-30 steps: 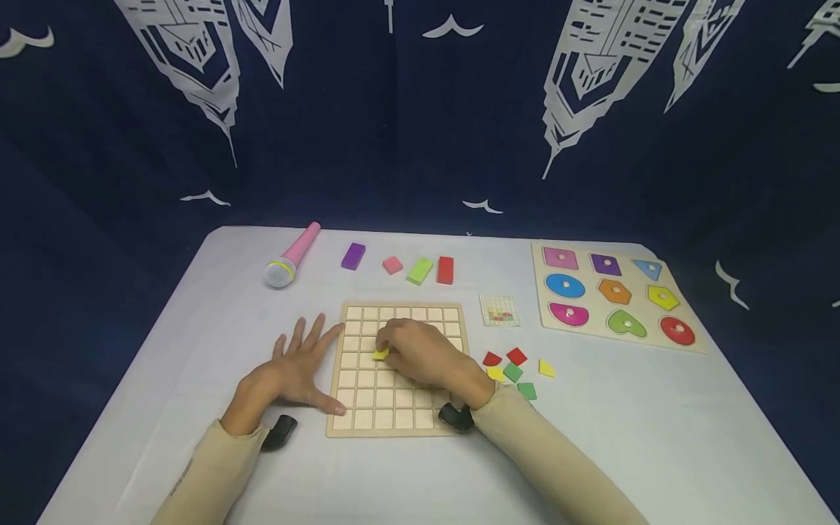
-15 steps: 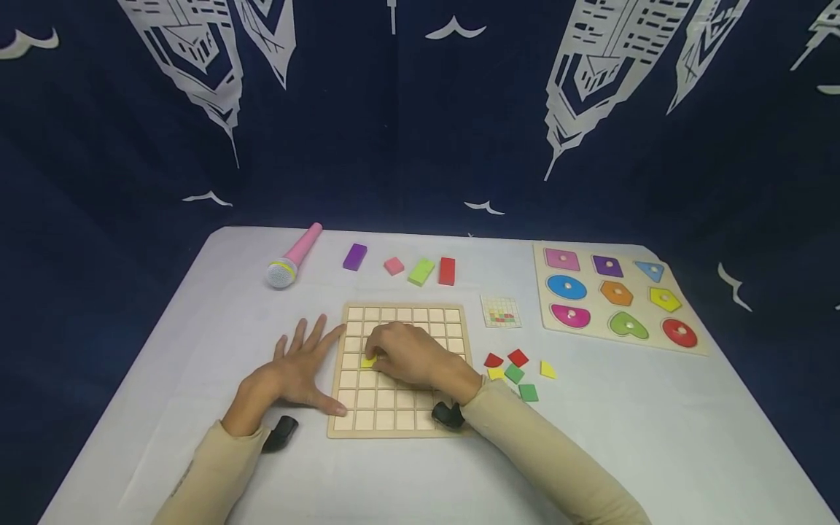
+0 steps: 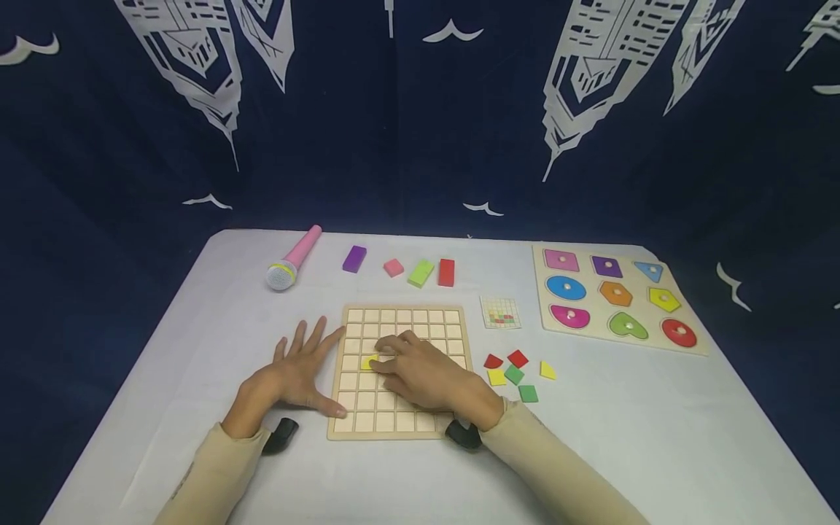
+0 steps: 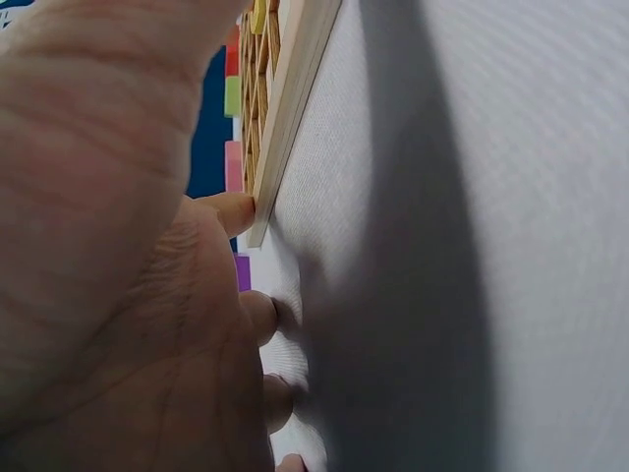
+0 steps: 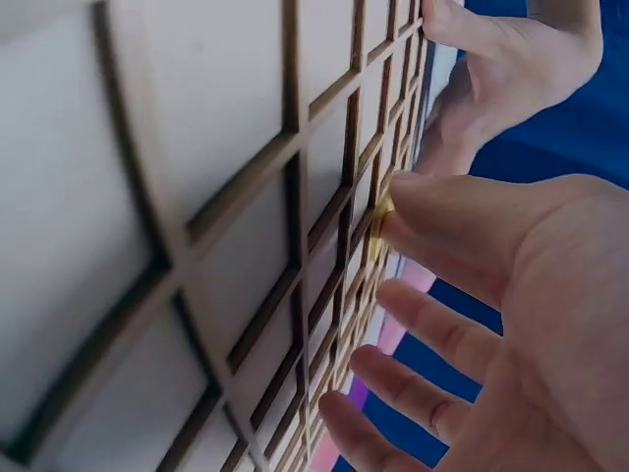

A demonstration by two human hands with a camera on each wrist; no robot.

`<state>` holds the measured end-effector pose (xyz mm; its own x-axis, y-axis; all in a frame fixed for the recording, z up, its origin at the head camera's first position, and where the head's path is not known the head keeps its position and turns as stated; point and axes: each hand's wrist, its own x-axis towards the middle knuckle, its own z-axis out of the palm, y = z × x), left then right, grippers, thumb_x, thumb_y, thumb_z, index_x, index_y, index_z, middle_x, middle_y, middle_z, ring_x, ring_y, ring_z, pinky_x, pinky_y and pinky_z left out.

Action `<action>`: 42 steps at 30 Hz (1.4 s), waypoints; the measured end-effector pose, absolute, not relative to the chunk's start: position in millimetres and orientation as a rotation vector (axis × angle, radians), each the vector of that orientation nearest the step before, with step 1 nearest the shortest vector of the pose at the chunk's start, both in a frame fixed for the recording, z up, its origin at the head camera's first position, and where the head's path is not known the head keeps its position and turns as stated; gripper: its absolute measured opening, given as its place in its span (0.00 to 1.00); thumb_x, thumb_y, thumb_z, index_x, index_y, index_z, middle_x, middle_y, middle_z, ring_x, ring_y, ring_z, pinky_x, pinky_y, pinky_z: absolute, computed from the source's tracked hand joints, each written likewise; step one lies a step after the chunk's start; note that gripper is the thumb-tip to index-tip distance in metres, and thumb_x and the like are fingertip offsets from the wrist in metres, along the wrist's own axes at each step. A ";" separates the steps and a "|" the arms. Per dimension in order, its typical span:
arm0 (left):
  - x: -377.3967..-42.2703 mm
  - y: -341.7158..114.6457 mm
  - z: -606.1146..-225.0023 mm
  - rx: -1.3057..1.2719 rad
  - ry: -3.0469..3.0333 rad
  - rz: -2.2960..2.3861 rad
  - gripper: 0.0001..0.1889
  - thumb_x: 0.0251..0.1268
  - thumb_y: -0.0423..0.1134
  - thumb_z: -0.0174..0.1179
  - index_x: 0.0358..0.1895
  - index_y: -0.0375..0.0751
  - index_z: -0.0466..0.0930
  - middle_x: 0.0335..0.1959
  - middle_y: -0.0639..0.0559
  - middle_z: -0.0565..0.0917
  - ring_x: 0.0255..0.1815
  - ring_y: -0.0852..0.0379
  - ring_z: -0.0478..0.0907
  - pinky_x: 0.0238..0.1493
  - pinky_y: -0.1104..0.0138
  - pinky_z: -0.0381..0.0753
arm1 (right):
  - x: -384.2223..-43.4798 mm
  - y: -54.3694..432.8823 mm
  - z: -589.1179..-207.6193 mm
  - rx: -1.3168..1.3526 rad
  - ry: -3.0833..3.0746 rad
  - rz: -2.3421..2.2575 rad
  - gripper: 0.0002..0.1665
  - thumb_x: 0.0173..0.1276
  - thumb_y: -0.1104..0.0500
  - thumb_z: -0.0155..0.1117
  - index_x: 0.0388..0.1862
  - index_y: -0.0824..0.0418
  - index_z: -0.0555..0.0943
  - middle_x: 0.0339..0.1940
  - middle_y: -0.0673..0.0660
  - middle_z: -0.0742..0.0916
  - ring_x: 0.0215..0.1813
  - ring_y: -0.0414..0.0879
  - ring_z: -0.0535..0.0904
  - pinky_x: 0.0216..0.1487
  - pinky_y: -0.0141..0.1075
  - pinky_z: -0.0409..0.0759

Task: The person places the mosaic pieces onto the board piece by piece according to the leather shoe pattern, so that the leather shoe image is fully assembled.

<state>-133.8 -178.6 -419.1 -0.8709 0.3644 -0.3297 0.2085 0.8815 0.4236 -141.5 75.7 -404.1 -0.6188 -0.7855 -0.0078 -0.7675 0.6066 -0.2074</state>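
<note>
A pale wooden grid board (image 3: 355, 420) lies on the white table. My left hand (image 3: 293, 373) is spread flat at its left side, thumb and index fingertips touching the frame. In the left wrist view the board's edge (image 4: 295, 108) meets a fingertip. A small yellow piece (image 3: 365, 361) sits over a cell in the left part of the grid. One fingertip of my right hand (image 3: 426, 372) presses on it, the other fingers extended above the board. The right wrist view shows the yellow piece (image 5: 379, 228) partly hidden behind the thumb and finger.
Right of the board lie loose red, green and yellow pieces (image 3: 514, 375) and a pattern card (image 3: 500, 311). A shape puzzle (image 3: 593, 299) is at the back right. Behind the board are a purple block (image 3: 354, 259), other coloured blocks and a pink toy microphone (image 3: 302, 249).
My right hand has carried the yellow piece left across the grid and let go of its pinch. Now its fingers are spread, one on the piece. The left hand stays put.
</note>
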 end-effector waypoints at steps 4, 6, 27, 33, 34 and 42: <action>-132.8 -177.5 -419.9 0.418 2.637 0.529 0.74 0.30 0.69 0.78 0.82 0.46 0.41 0.82 0.31 0.34 0.79 0.25 0.27 0.71 0.26 0.33 | -136.1 89.0 -405.8 -1.265 2.739 -0.354 0.23 0.75 0.54 0.60 0.68 0.52 0.78 0.72 0.57 0.75 0.68 0.53 0.70 0.67 0.46 0.74; -132.3 -176.6 -420.2 0.417 2.635 0.523 0.75 0.30 0.69 0.78 0.82 0.46 0.41 0.82 0.32 0.34 0.79 0.25 0.27 0.71 0.26 0.33 | -135.3 99.2 -406.8 -1.214 2.732 -0.464 0.24 0.74 0.54 0.61 0.68 0.53 0.78 0.72 0.58 0.75 0.70 0.54 0.69 0.69 0.48 0.73; -132.0 -172.2 -418.3 0.411 2.640 0.511 0.74 0.30 0.70 0.78 0.82 0.46 0.42 0.82 0.32 0.34 0.80 0.25 0.27 0.71 0.26 0.34 | -168.5 279.4 -397.2 -0.404 2.601 -0.949 0.30 0.59 0.51 0.77 0.60 0.54 0.82 0.58 0.57 0.83 0.55 0.53 0.76 0.53 0.44 0.79; -131.4 -174.9 -418.5 0.408 2.646 0.521 0.75 0.29 0.69 0.79 0.82 0.46 0.42 0.82 0.31 0.35 0.79 0.25 0.28 0.70 0.25 0.34 | -167.7 307.7 -398.2 -0.230 2.534 -0.872 0.27 0.53 0.53 0.81 0.51 0.58 0.84 0.47 0.56 0.85 0.47 0.51 0.76 0.45 0.38 0.77; -131.5 -175.1 -418.8 0.409 2.646 0.522 0.75 0.29 0.70 0.79 0.82 0.46 0.42 0.82 0.31 0.35 0.79 0.24 0.27 0.70 0.25 0.34 | -167.3 309.9 -398.8 -0.215 2.534 -0.859 0.27 0.52 0.54 0.81 0.50 0.58 0.84 0.45 0.55 0.84 0.46 0.51 0.75 0.43 0.38 0.77; -131.8 -175.2 -419.4 0.399 2.650 0.514 0.75 0.28 0.71 0.78 0.82 0.47 0.42 0.82 0.31 0.35 0.79 0.24 0.28 0.71 0.25 0.34 | -167.6 310.7 -402.6 -0.192 2.549 -0.795 0.22 0.49 0.59 0.82 0.44 0.58 0.84 0.37 0.54 0.82 0.42 0.50 0.72 0.40 0.39 0.74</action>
